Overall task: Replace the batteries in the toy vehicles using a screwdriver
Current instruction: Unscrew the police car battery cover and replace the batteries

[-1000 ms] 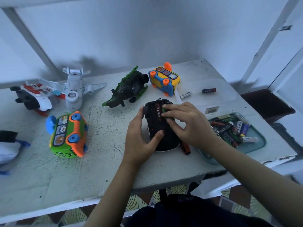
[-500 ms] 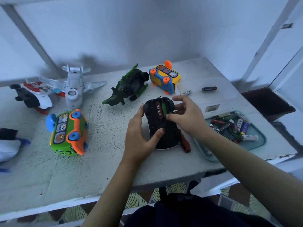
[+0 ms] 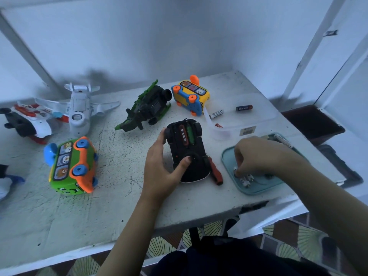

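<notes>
Dial: I am taking the black toy car (image 3: pixel 185 154) as the centre, with twelve pointing away from me.
Car: it is lying belly-up in the middle of the white table (image 3: pixel 119 196); its battery bay is sitting open at the twelve end, showing a red-and-black battery (image 3: pixel 183 136) and a green battery (image 3: pixel 190 133) side by side.
Left hand (image 3: pixel 159 168): I am gripping the car from nine o'clock; my fingers are wrapping round its far-left wheel, and my thumb (image 3: pixel 185 162) is pressing on the underside.
Right hand (image 3: pixel 258 156): it is reaching out to four o'clock, into the teal tray (image 3: pixel 226 158); my fingers are curling downward, the tips bunching on the loose batteries (image 3: pixel 246 179) there; I cannot tell whether they are actually pinching one.
Tray: it is sitting at three to four o'clock, near the table's front edge; my hand is hiding most of what is lying in it.
Screwdriver (image 3: pixel 216 173): its red handle is lying close against the car at four o'clock, between car and tray.
Clear tub (image 3: pixel 215 134): it is standing at two o'clock; a white battery (image 3: pixel 216 114) and a dark battery (image 3: pixel 244 107) are lying inside, apart from each other.
Other toys: a yellow-and-blue bus (image 3: pixel 191 97) is lying on its side at twelve; a dark green toy (image 3: pixel 147 110) is sitting at eleven; a white plane (image 3: pixel 79 108) is sitting at ten, with a red, white and black aircraft (image 3: pixel 25 120) beyond it; a green-and-orange bus (image 3: pixel 72 166) is lying on its side at nine.
</notes>
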